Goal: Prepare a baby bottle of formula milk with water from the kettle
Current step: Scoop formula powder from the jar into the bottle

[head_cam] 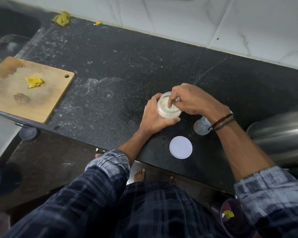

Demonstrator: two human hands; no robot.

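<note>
Baby bottle (201,126), rounded translucent plastic, stands just right of the jar (169,115), half hidden behind the right wrist. The jar is clear and squat, filled with white powder, on the speckled black stone counter (110,66). The left hand (154,116) wraps round its side. The right hand (194,100) curls its fingers into the jar's mouth onto a pale green piece (171,109); I cannot tell whether they grip it. A flat round white lid (180,147) lies near the jar, a brushed steel kettle (280,133) far right of it.
</note>
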